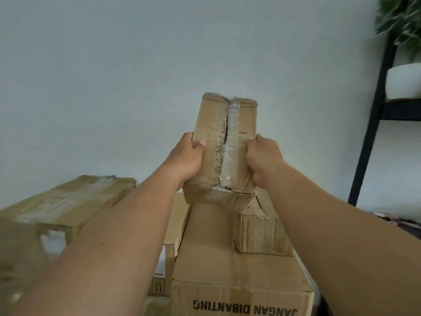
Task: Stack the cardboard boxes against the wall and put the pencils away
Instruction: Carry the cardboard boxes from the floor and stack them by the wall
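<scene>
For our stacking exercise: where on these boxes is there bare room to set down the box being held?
Bare: the big box's top, left of and in front of the small box; also the long box's top at left. Crowded: the big box's far right corner, where the small box sits under the held box.

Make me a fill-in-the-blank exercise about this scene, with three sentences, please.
1. The left hand and the right hand grip a taped box made of ____.
2. The large box at the bottom has the printed words JANGAN ____.
3. The white pot stands on a ____ shelf at the right.

Missing words: cardboard; DIBANTING; black.
</scene>
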